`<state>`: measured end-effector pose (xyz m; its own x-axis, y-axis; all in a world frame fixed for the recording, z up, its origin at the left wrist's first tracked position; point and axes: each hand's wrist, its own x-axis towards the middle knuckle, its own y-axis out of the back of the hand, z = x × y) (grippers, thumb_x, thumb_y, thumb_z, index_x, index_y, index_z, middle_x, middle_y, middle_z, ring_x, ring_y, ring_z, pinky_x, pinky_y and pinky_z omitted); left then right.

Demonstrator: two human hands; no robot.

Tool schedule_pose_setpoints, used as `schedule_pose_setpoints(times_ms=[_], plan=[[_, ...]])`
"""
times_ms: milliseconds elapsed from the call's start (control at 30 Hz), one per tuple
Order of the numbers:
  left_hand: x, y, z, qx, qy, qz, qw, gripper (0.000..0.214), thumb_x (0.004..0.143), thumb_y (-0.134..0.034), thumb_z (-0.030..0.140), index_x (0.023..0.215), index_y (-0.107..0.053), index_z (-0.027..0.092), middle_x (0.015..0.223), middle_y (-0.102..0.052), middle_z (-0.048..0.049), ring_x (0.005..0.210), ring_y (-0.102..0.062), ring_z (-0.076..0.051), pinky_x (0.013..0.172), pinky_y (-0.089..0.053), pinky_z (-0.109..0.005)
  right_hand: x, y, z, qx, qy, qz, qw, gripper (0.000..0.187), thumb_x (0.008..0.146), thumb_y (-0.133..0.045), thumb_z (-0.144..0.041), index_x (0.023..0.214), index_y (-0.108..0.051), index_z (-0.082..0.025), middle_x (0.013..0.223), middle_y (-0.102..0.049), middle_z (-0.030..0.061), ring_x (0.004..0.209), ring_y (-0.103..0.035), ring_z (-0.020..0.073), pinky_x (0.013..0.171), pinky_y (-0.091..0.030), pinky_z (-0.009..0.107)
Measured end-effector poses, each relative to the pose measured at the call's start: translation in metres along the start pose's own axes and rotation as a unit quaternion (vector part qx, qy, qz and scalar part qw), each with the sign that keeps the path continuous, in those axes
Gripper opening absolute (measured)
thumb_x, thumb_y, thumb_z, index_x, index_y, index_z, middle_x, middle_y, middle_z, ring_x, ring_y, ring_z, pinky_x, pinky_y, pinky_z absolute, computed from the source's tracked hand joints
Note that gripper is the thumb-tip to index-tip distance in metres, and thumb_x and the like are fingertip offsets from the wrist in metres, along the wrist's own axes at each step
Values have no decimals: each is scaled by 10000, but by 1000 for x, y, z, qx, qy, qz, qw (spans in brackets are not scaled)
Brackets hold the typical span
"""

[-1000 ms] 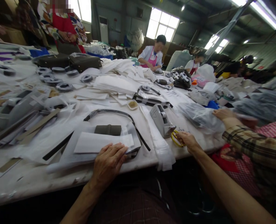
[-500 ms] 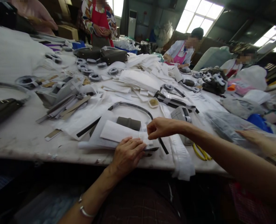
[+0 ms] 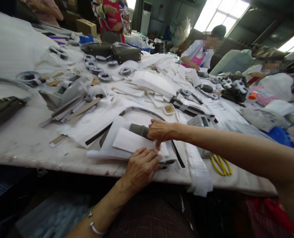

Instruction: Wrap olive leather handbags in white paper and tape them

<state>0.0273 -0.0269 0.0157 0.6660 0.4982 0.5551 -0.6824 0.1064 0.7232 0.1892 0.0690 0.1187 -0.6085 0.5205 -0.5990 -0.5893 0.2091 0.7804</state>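
My left hand [image 3: 144, 165] lies with its fingers stretched over the near edge of a folded white foam sheet [image 3: 129, 140], pressing it down. Beside it my right hand [image 3: 160, 130] has curled fingers, one finger pointing down onto a shiny translucent strip [image 3: 159, 145] on the sheet. Whether the curled fingers hold anything is hidden. Under the foam is a larger white sheet [image 3: 109, 145] around a dark olive bag, whose strap piece [image 3: 138, 129] shows just behind. A dark wrapped handle [image 3: 139, 109] arches behind both hands.
Yellow-handled scissors [image 3: 220, 165] and a grey tape dispenser [image 3: 198, 121] are to the right. Cardboard strips [image 3: 73, 110] lie left. Behind are a white foam pile [image 3: 152, 82], rolled straps [image 3: 104, 77] and olive bags [image 3: 125, 53]. Co-workers stand across the table; its front edge [image 3: 74, 168] is near me.
My right hand has moved slightly back and left, and one finger now points down at the strip. My left hand stays on the sheet. A co-worker's hand at right is gone from view.
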Motion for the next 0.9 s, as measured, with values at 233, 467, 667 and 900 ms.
schedule_pose_setpoints(times_ms=[233, 467, 667, 900], plan=[[-3, -1, 0, 1, -7, 9, 1000, 249, 921, -597, 235, 1170, -598, 247, 1167, -699, -11, 1152, -614, -185, 1055, -369, -389, -34, -30, 31, 114, -179, 167, 963, 575, 706, -824, -517, 1151, -658, -193, 1085, -707, 101, 1015, -620, 282, 866, -371, 359], [-2, 2, 0, 13, -9, 2, 1000, 241, 914, -608, 238, 1155, -611, 251, 1159, -700, -15, 1134, -625, -182, 1050, -390, -393, -41, -55, 9, 197, -304, 308, 880, 664, 747, -813, -367, 1340, -567, -200, 1357, -597, 142, 1227, -555, 320, 1041, -387, 471], [-2, -2, 2, 14, -3, 15, 1000, 208, 962, -493, 236, 1115, -632, 216, 1103, -712, -47, 1102, -641, -180, 1048, -436, -383, -46, -45, -78, 317, -220, 425, 819, 581, 939, -569, -402, 1479, -424, -244, 1437, -541, 114, 1320, -509, 266, 1076, -441, 445], [-14, 41, -16, 140, -66, -63, 986, 347, 991, -458, 284, 1281, -576, 134, 1315, -629, -112, 1310, -509, -241, 1198, -282, -482, -22, -84, -130, 211, -158, 428, 864, 1046, 782, -729, -565, 1553, -207, -88, 1493, -437, 246, 1379, -434, 350, 1112, -406, 540]])
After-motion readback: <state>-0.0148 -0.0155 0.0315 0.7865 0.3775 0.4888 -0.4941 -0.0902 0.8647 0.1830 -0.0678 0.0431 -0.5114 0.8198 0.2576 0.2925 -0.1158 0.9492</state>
